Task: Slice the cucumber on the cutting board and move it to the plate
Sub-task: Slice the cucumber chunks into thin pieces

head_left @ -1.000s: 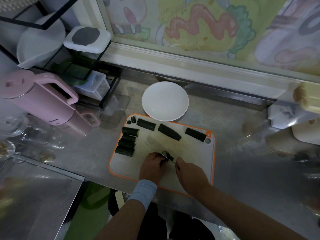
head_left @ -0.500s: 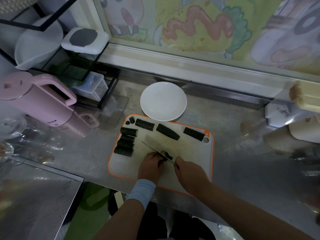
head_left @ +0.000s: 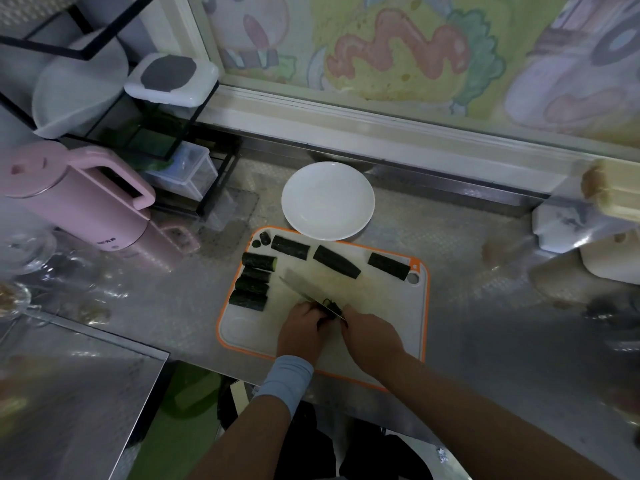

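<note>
A white cutting board with an orange rim [head_left: 420, 306] lies on the steel counter. Several dark cucumber chunks lie on it: a stack at the left [head_left: 252, 284] and three along the far edge [head_left: 336, 261]. My left hand [head_left: 303, 329] presses a small cucumber piece [head_left: 329, 304] onto the board. My right hand [head_left: 370, 336] grips a knife [head_left: 299, 287] whose blade points away to the left and rests on that piece. The white plate [head_left: 327, 200] stands bare just beyond the board.
A pink kettle [head_left: 69, 199] stands at the left with a black wire rack [head_left: 145, 109] holding containers behind it. Glassware [head_left: 24, 251] sits at the far left. White and beige containers [head_left: 602, 220] stand at the right. The counter's front edge runs under my forearms.
Both hands stay in the same spot over the small piece; the knife blade shifts only slightly. The cucumber chunks and plate have not moved.
</note>
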Demonstrator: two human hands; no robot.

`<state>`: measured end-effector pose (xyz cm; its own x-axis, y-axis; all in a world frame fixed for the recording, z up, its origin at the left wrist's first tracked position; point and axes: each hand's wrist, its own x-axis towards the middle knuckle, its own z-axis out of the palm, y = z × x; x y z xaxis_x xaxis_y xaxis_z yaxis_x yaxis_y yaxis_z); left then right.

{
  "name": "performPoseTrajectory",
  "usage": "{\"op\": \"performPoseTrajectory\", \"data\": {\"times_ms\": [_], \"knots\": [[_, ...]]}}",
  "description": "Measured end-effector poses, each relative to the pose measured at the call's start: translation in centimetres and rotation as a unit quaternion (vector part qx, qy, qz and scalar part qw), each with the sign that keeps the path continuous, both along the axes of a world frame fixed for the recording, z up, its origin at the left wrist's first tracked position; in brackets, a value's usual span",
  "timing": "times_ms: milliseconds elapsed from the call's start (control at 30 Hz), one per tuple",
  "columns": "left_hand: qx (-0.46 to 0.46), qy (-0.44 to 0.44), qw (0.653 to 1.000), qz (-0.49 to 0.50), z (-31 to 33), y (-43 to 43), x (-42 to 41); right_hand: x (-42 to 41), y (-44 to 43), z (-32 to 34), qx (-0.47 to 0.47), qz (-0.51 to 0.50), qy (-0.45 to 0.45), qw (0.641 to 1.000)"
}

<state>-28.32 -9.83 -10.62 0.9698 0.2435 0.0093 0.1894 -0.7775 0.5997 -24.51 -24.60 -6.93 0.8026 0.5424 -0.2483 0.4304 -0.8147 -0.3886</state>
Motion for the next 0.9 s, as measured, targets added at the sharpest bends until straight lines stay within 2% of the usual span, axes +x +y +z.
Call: {"op": "performPoseTrajectory", "data": {"times_ms": [300,533,667,800,900], "knots": [[0.017,0.017,1.0,-0.012,0.7,0.0,0.2,-0.7,-2.4,1.8,0.0,0.01,-0.019,1.0],[0.025,0.042,0.999,-0.001,1.2,-0.4,0.2,-1.2,-2.0,0.8,0.018,-0.007,-0.02,1.0],[0.014,0.011,1.0,-0.011,0.9,-0.4,-0.3,-0.5,-0.5,-0.4,0.017,0.01,-0.053,0.998],[0.013,-0.031,0.999,-0.025,0.6,-0.2,-0.8,0.3,0.8,-0.1,0.017,0.015,-0.013,1.0],[0.014,-0.007,1.0,-0.014,1.0,-0.2,-0.6,0.2,0.6,0.2,0.016,0.021,-0.024,0.999]]}}
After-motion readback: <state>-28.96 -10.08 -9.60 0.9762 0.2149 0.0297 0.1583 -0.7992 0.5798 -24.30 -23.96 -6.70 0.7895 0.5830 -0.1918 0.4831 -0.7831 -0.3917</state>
